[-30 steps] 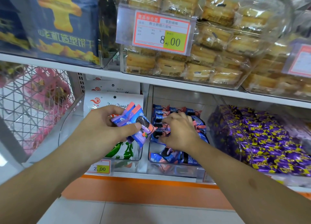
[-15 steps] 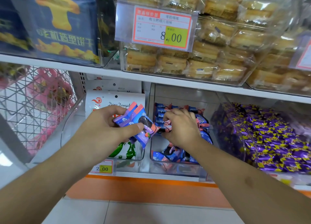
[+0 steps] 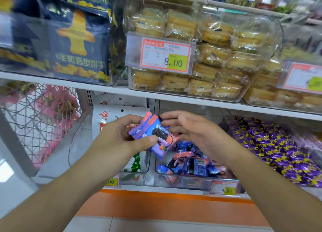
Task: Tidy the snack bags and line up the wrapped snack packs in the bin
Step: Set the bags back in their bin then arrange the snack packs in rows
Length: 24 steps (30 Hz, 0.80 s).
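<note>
My left hand pinches a small stack of blue-pink snack packs, held above the clear bin. My right hand, fingers relaxed, touches the stack's far side. More packs lie jumbled in the bin below.

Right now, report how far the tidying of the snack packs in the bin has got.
Done: little shows as finished. In hand: the left hand grips a small stack of blue-and-pink wrapped packs above the clear bin, and the right hand reaches toward the stack with straight fingers. Left: the packs in the bin lie jumbled at mixed angles, not in a row, and the white snack bags look untouched.
</note>
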Each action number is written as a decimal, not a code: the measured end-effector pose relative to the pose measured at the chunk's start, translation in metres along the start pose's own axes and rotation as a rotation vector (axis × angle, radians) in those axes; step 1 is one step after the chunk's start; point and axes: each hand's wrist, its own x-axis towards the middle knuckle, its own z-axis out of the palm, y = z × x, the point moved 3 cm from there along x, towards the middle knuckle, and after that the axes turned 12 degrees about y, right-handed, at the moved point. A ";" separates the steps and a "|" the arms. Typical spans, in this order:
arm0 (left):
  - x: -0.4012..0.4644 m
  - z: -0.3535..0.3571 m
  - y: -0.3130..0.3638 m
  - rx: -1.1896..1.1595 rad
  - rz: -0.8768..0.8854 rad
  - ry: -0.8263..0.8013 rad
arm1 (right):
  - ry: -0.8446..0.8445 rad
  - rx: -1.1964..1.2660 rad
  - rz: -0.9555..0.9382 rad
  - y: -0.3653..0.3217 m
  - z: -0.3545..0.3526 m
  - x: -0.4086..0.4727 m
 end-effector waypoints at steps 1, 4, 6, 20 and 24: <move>-0.002 0.002 0.002 -0.010 0.014 -0.018 | -0.057 -0.056 -0.029 -0.007 0.002 -0.006; -0.008 0.009 0.005 -0.035 0.041 -0.052 | -0.028 -0.232 -0.093 -0.010 0.008 -0.014; -0.008 0.014 0.004 -0.038 0.060 -0.058 | 0.039 -0.245 -0.130 -0.006 0.007 -0.014; 0.001 0.030 -0.011 0.710 0.384 -0.028 | 0.310 -0.406 -0.026 0.043 -0.031 0.004; 0.002 0.030 -0.024 0.875 0.501 -0.087 | 0.298 -0.614 0.000 0.067 -0.027 0.019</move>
